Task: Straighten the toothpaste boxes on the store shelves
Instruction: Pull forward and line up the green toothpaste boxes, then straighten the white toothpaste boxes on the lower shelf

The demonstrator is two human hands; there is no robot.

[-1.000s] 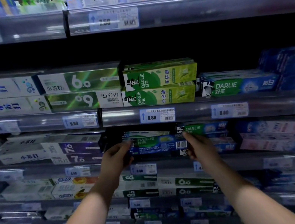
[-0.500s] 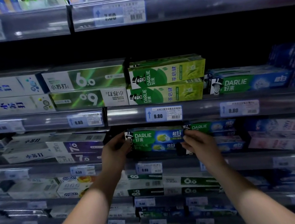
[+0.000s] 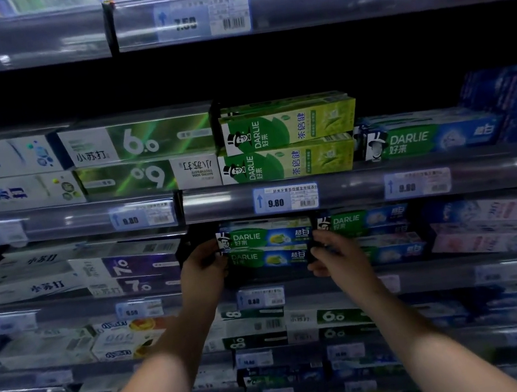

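Squaring up the green-blue Darlie boxes (image 3: 267, 245) on the middle shelf (image 3: 299, 283), both hands on the stack ends.
Left hand (image 3: 202, 273) cups the left end, right hand (image 3: 335, 256) pinches the right end w/ fingertips (image 3: 314, 245); stack sits btwn them, just beside the next Darlie stack (image 3: 366, 222). Best: press ends evenly, faces flush w/ shelf lip.

2 green-blue Darlie boxes (image 3: 267, 247) stacked level, labels facing out.
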